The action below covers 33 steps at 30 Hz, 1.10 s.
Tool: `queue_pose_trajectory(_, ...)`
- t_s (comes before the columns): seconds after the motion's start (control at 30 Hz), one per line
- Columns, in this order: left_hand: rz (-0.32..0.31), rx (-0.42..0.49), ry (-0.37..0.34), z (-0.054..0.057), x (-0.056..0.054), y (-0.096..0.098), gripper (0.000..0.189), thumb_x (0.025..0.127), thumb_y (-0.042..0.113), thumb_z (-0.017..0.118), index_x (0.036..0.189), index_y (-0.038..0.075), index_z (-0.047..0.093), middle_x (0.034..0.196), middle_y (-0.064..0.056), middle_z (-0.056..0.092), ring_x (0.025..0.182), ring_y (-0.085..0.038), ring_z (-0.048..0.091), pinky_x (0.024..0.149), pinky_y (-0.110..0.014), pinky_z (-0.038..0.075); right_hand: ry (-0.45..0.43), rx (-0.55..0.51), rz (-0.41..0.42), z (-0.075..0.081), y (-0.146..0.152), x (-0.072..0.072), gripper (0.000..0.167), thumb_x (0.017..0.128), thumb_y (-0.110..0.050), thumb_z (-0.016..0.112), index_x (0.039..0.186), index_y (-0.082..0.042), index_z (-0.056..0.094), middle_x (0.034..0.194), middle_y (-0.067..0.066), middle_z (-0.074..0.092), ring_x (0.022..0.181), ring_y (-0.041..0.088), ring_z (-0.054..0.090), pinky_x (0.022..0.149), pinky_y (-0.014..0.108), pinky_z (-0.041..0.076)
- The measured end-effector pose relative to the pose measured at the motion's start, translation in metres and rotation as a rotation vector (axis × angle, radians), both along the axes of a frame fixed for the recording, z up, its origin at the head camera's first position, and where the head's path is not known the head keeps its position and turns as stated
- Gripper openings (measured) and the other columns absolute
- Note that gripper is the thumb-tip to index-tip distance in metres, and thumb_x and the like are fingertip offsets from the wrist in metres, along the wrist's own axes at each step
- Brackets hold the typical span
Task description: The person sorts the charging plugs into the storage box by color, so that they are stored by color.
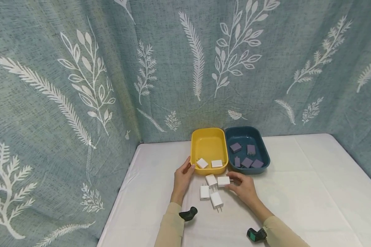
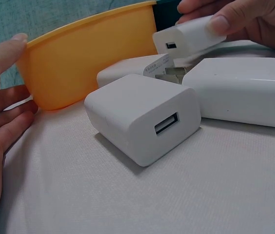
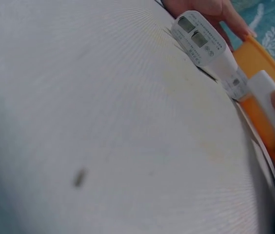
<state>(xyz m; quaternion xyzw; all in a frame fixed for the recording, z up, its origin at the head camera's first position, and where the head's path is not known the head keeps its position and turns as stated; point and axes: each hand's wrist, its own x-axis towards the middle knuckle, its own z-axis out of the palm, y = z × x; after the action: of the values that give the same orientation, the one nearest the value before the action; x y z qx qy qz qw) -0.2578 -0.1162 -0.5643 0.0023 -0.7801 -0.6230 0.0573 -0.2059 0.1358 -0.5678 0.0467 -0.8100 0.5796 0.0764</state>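
Observation:
In the head view my right hand [image 1: 245, 188] pinches a white USB charger [image 1: 223, 181] between thumb and fingers, just in front of the yellow tray [image 1: 208, 147]. The left wrist view shows the USB port of this held charger [image 2: 184, 40]. My left hand [image 1: 182, 180] touches the tray's left front corner, its thumb at the rim and the other fingers beside the outer wall. Between the hands, several white chargers [image 1: 204, 192] lie on the table, metal prongs showing on some. Two more white chargers [image 1: 216, 164] lie inside the yellow tray near its front wall.
A dark blue tray [image 1: 244, 136] stands against the yellow one's right side, holding several purple-grey chargers [image 1: 251, 149]. White cloth [image 1: 300, 185] covers the table. A leaf-patterned teal curtain [image 1: 179, 68] hangs behind the trays and along both sides.

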Motion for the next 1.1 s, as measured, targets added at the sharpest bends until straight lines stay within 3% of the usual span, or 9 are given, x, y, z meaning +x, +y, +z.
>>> queue_pose_trajectory(0.5, -0.008, -0.010, 0.003, 0.003, 0.002, -0.001, 0.053, 0.092, 0.047, 0.063, 0.142, 0.034, 0.049, 0.143, 0.006, 0.055, 0.130, -0.015, 0.054, 0.109, -0.035, 0.047, 0.103, -0.009, 0.012, 0.015, -0.002, 0.000, 0.046, 0.069, -0.004, 0.086, 0.113, -0.003, 0.070, 0.112, 0.014, 0.072, 0.104, 0.030, 0.069, 0.088, 0.029, 0.059)
queue_pose_trajectory(0.9, -0.008, -0.003, -0.006, 0.001, 0.001, -0.001, 0.050, 0.094, 0.040, 0.062, 0.142, 0.034, 0.049, 0.144, 0.006, 0.053, 0.132, -0.016, 0.053, 0.109, -0.037, 0.046, 0.163, 0.013, 0.004, 0.023, -0.007, -0.009, 0.044, 0.070, -0.005, 0.086, 0.111, -0.002, 0.071, 0.110, 0.014, 0.073, 0.104, 0.030, 0.069, 0.091, 0.026, 0.057)
queue_pose_trajectory(1.1, -0.005, -0.006, -0.003, -0.001, 0.001, -0.001, 0.050, 0.094, 0.039, 0.062, 0.142, 0.034, 0.049, 0.145, 0.006, 0.053, 0.132, -0.017, 0.052, 0.110, -0.039, 0.045, 0.174, 0.002, -0.003, 0.029, -0.010, -0.011, 0.044, 0.070, -0.006, 0.086, 0.111, -0.002, 0.071, 0.110, 0.014, 0.073, 0.104, 0.029, 0.069, 0.093, 0.031, 0.056)
